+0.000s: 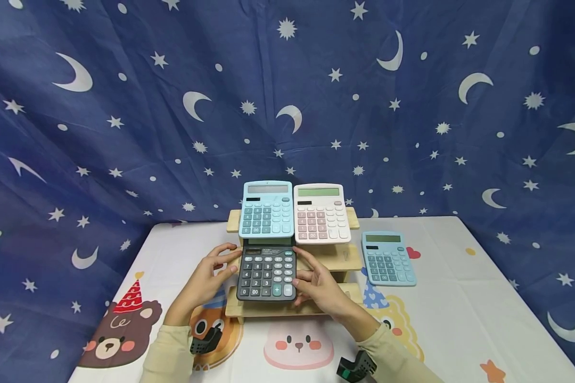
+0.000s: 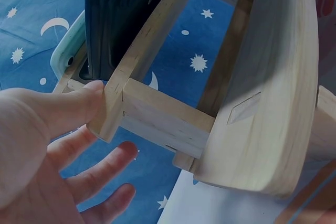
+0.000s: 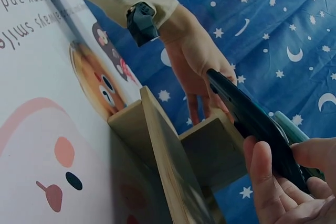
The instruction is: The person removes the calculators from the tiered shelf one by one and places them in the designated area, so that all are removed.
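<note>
Black calculator, tilted against the wooden rack, pinched by the right hand; left hand loosely spread, thumb touching the rack (steadying, I'd guess). Best seated gently, squarely.

The black calculator is leaning backward near the left edge of the wooden rack, its keys (mostly dark grey) facing outward, its display partly hidden.

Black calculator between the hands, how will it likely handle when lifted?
The black calculator is probably stiff, as it looks unbent. It looks slim in the right wrist view, so likely fairly light. Its casing looks smooth, so it might slip a little.
</note>
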{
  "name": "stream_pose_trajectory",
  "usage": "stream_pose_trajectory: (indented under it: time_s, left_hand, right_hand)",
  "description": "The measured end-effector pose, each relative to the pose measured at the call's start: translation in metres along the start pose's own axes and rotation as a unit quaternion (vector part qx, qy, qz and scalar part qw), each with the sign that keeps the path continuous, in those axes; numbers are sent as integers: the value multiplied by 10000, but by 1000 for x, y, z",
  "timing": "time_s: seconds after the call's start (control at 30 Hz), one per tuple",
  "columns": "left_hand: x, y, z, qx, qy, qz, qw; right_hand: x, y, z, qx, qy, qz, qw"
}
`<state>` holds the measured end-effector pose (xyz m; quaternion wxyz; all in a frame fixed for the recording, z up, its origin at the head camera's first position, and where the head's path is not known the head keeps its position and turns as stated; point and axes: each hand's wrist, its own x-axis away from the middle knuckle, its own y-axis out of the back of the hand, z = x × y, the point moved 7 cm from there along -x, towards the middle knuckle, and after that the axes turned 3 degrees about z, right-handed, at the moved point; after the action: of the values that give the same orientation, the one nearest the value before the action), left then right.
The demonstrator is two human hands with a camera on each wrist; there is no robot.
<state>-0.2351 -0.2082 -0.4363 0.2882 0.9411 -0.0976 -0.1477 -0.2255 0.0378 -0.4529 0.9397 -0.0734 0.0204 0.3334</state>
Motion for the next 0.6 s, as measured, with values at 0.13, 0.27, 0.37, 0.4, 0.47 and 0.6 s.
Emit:
stream_pose_trajectory:
  time_s: [0.13, 0.27, 0.37, 0.4, 0.47, 0.6]
  left_hand:
    - [0, 0, 1, -6, 10, 10, 10000]
    - [0, 0, 2, -21, -26, 4, 10000]
    - [1, 0, 2, -17, -71, 1, 10000]
    - [1, 0, 2, -11, -77, 6, 10000]
    - [0, 0, 2, 2, -80, 11, 10000]
    - [0, 0, 1, -14, -71, 1, 10000]
  right_hand:
    - [0, 0, 0, 29, 4, -16, 10000]
    - [0, 0, 1, 65, -41, -17, 10000]
    - [0, 1, 1, 53, -69, 10, 10000]
    - [1, 1, 1, 34, -82, 13, 10000]
    - [1, 1, 1, 3, -92, 21, 10000]
    - [1, 2, 1, -93, -114, 1, 9999]
